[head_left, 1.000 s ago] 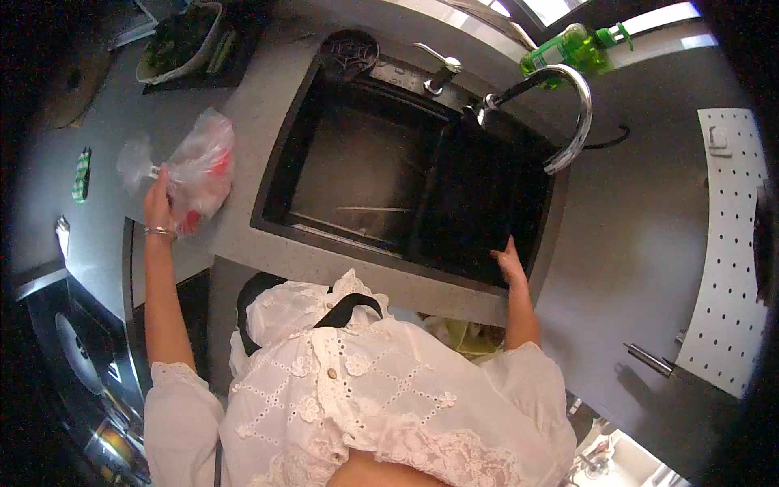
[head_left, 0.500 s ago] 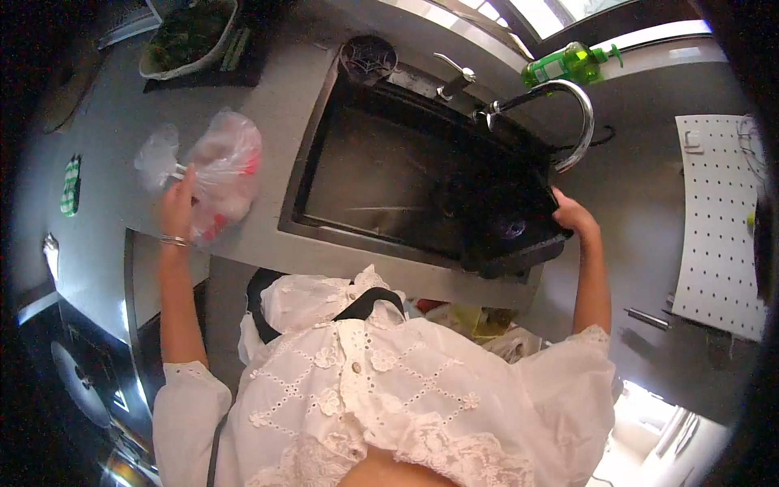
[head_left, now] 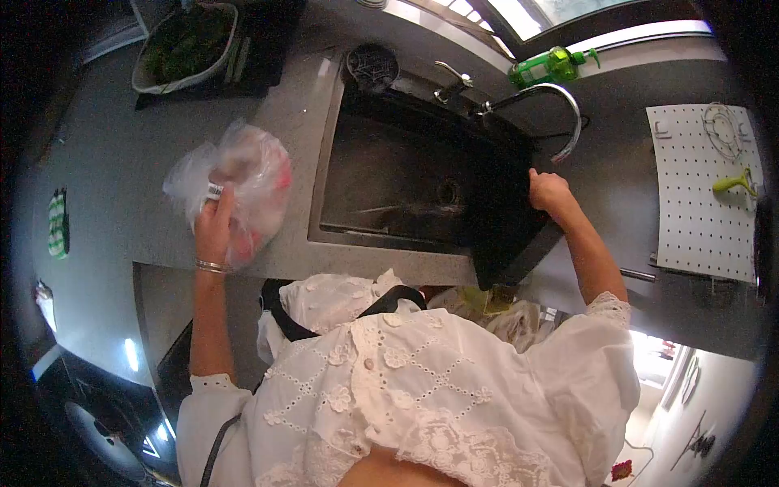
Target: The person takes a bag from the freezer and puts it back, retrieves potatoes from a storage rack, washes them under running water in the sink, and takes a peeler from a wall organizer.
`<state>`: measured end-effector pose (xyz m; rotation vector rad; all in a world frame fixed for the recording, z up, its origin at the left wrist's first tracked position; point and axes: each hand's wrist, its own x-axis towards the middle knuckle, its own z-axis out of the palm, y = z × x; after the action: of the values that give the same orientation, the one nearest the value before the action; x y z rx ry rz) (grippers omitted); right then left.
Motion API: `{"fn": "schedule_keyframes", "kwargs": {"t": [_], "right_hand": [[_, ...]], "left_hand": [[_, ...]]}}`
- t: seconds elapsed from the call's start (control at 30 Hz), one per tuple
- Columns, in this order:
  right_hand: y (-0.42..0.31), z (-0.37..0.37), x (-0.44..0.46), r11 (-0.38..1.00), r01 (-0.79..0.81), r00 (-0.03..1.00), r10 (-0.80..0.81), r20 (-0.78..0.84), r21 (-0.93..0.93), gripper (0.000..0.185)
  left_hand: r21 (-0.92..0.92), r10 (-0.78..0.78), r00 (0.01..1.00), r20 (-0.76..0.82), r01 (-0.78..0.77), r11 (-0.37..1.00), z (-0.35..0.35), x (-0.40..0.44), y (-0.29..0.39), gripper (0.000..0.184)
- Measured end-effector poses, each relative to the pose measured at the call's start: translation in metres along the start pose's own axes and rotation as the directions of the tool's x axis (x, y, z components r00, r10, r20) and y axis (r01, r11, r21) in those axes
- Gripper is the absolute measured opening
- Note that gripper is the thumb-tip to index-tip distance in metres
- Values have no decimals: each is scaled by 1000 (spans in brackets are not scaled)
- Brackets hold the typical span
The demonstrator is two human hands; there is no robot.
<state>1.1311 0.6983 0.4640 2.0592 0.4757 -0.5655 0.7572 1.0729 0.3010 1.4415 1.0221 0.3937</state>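
My left hand (head_left: 214, 231) is pinched shut on the gathered neck of the clear plastic bag (head_left: 256, 174), left of the sink (head_left: 381, 162), same hold as a second ago. Drain (head_left: 448, 192) now shows in the sink. Black insert (head_left: 507, 223) now tilted up at the sink's right side, my right hand (head_left: 552, 193) clamped on its edge; earlier that hand was down inside the sink.

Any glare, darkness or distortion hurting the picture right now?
Head view: window overexposed; bright streak on the counter, lower left; in the head view too, the black insert at the right hand blends into the dark sink; wide-angle bending, black corners.
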Motion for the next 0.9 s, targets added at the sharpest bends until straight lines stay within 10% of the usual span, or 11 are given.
{"fn": "schedule_keyframes", "kwargs": {"t": [0.23, 0.37, 0.5, 0.73, 0.9], "right_hand": [[65, 61, 22, 889, -95, 984, 17, 175, 448, 63], [76, 182, 60, 382, 40, 992, -125, 8, 923, 68], [49, 267, 104, -19, 147, 984, -102, -149, 989, 70], [17, 309, 133, 8, 207, 978, 1, -207, 978, 68], [-22, 350, 159, -54, 170, 983, 75, -166, 984, 68]], "left_hand": [[108, 207, 973, -98, -196, 975, 1, 5, -22, 37], [1, 83, 989, -125, -83, 997, -6, 14, -32, 38], [-109, 8, 992, -124, -21, 994, 2, 13, -19, 34], [-163, 117, 966, -229, -156, 974, 23, -4, 0, 30], [-204, -110, 971, -212, 66, 977, 8, -4, 0, 34]]}}
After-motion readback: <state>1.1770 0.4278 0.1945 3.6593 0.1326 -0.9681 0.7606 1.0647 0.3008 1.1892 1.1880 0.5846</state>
